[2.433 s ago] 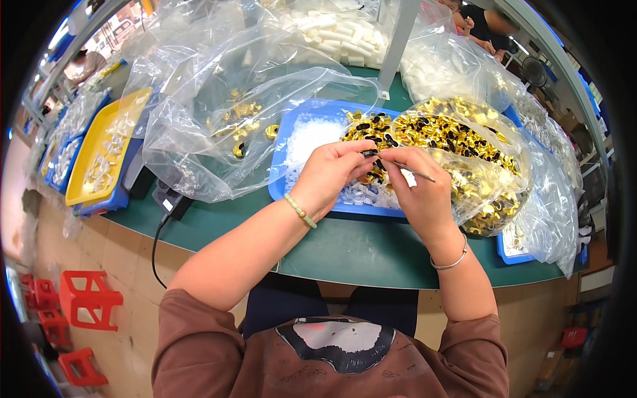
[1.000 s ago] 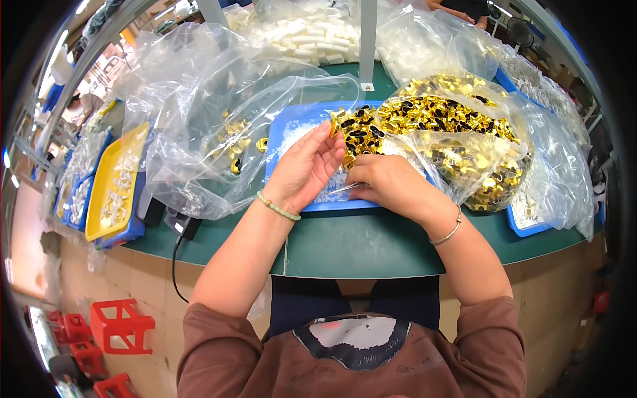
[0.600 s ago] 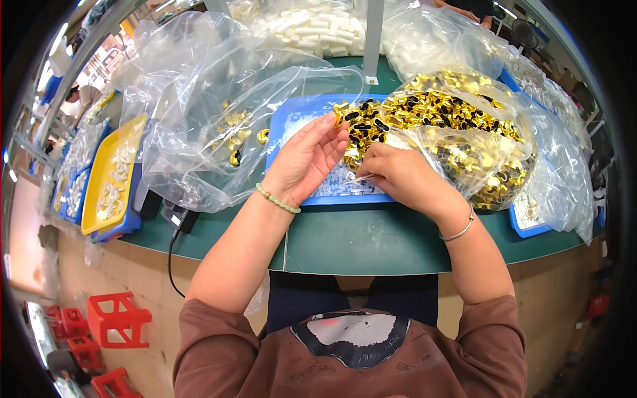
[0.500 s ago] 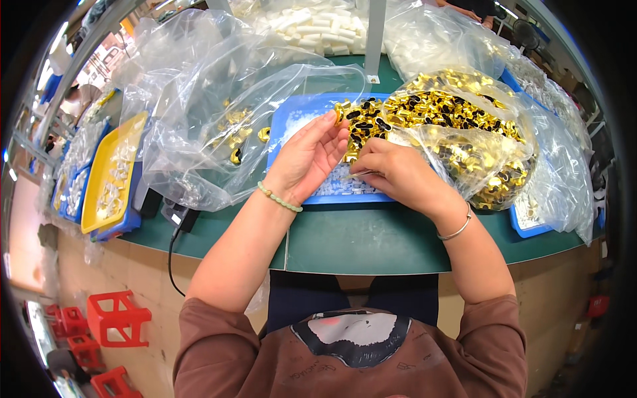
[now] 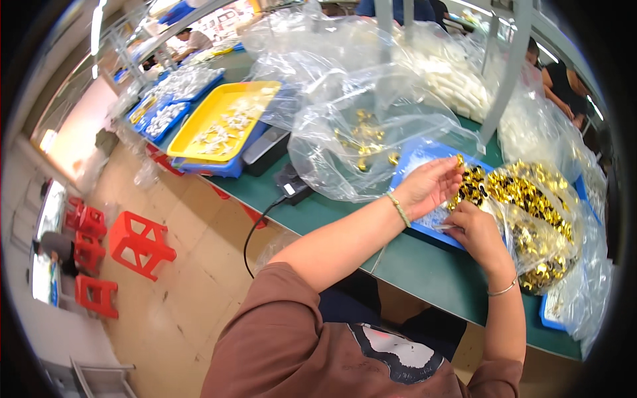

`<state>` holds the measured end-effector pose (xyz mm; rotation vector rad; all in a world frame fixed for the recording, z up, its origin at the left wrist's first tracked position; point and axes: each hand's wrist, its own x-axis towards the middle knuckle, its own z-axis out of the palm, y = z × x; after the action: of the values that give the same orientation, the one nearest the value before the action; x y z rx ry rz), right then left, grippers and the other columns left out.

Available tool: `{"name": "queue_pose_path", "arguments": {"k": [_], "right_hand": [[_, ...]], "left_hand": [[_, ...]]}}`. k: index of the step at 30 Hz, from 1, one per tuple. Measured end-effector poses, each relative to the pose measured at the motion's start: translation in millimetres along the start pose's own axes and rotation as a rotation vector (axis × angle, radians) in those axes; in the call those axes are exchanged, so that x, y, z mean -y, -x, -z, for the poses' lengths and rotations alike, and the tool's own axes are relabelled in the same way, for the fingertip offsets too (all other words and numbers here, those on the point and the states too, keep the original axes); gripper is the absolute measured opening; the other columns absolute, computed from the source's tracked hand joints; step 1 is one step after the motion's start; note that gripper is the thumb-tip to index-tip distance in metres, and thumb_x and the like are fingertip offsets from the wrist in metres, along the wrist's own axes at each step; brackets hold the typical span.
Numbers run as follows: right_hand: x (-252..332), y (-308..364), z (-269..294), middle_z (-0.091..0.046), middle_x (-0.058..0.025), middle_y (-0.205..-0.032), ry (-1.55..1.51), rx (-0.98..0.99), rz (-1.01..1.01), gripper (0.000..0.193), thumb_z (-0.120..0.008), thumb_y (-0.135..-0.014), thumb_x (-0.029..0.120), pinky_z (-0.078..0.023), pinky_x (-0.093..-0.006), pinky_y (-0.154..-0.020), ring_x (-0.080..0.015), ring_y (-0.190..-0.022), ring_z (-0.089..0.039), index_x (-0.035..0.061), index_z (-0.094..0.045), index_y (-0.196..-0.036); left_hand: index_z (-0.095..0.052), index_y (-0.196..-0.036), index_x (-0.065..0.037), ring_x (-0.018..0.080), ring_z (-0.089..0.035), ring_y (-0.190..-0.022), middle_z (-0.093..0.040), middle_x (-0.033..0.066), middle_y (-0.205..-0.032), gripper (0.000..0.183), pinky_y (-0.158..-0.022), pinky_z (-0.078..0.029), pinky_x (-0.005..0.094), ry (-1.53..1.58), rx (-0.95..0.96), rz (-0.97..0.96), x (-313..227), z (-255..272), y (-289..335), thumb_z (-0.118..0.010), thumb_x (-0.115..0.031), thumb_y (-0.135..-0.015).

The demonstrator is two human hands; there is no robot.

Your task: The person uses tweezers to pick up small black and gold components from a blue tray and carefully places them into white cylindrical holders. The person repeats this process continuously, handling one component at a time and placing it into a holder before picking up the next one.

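Note:
My left hand [image 5: 426, 190] is above the blue tray [image 5: 403, 174], with a small shiny gold piece [image 5: 460, 160] pinched between thumb and fingertips. Just to its right and nearer to me, my right hand [image 5: 476, 232] is closed in a pinch. Whatever sits in its fingertips is too small to make out. Small whitish pieces [image 5: 435, 217] lie in the tray under my hands. Gold pieces with black openings [image 5: 472, 186] spill at the tray's right side, beside a clear plastic bag full of more gold pieces [image 5: 531, 199].
Left of the tray, another clear bag [image 5: 325, 162] holds several gold pieces. A black adapter [image 5: 292, 184] with a cable lies near the table edge. Farther left stands a yellow tray [image 5: 192, 136] of white parts. White cylinders [image 5: 451, 83] are heaped behind. Red stools [image 5: 141, 244] stand on the floor.
The view has swung left and tilted, so the table and hands appear farther right. My left hand still pinches the gold piece, and my right hand stays closed beside it.

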<state>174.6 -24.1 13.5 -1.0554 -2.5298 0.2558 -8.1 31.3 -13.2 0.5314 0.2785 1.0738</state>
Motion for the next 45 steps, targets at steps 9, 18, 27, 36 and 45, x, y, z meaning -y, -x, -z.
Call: {"name": "queue_pose_path", "arguments": {"k": [9, 18, 27, 36, 45], "right_hand": [[6.4, -8.5, 10.1, -0.062, -0.0129, -0.081, 0.059, 0.008, 0.016, 0.012, -0.069, -0.072, 0.004, -0.051, -0.0416, -0.066, -0.0339, -0.073, -0.063, 0.003, -0.061, -0.08], [3.4, -8.1, 3.8, -0.064, -0.0166, -0.084, -0.064, 0.003, -0.064, 0.014, -0.069, -0.072, 0.002, -0.05, -0.0412, -0.066, -0.0352, -0.073, -0.062, 0.0021, -0.06, -0.083], [-1.8, -3.1, 2.6, -0.059, -0.0061, -0.076, -0.275, -0.281, -0.117, 0.016, -0.072, -0.075, -0.003, -0.041, -0.0275, -0.057, -0.0157, -0.062, -0.051, 0.0029, -0.062, -0.086], [-0.5, 3.8, 3.3, -0.059, -0.0032, -0.074, -0.375, -0.55, -0.146, 0.014, -0.077, -0.077, 0.001, -0.036, -0.0257, -0.054, -0.0112, -0.06, -0.047, 0.0025, -0.065, -0.084], [-2.9, 3.5, 7.8, -0.059, -0.0068, -0.077, -0.193, -0.613, -0.01, 0.015, -0.074, -0.077, -0.001, -0.042, -0.0274, -0.056, -0.0164, -0.067, -0.056, 0.0028, -0.067, -0.089]], "left_hand": [[-0.062, -0.107, -0.009, 0.0102, -0.065, -0.085, -0.067, 0.0017, -0.097, 0.016, -0.077, -0.056, 0.0238, 0.026, 0.022, 0.008, 4.8, 8.3, -7.3, -0.064, -0.02, -0.095], [-0.062, -0.106, -0.01, 0.009, -0.064, -0.087, -0.067, 0.0002, -0.097, 0.017, -0.077, -0.055, 0.0227, -0.045, 0.012, 0.029, 8.6, 6.0, -3.4, -0.065, -0.021, -0.094], [-0.061, -0.106, -0.01, 0.0074, -0.063, -0.088, -0.066, -0.0001, -0.097, 0.016, -0.08, -0.054, 0.022, -0.114, 0.019, 0.053, 7.2, 2.8, -1.4, -0.063, -0.022, -0.096], [-0.06, -0.104, -0.009, 0.0111, -0.065, -0.092, -0.066, 0.003, -0.1, 0.015, -0.086, -0.054, 0.0256, -0.251, 0.08, 0.149, 11.3, -7.6, 8.7, -0.061, -0.023, -0.096], [-0.058, -0.107, -0.007, 0.0136, -0.065, -0.097, -0.065, 0.0049, -0.104, 0.017, -0.091, -0.054, 0.0276, -0.187, 0.111, 0.151, 16.4, -8.5, 8.4, -0.065, -0.013, -0.093]]}}
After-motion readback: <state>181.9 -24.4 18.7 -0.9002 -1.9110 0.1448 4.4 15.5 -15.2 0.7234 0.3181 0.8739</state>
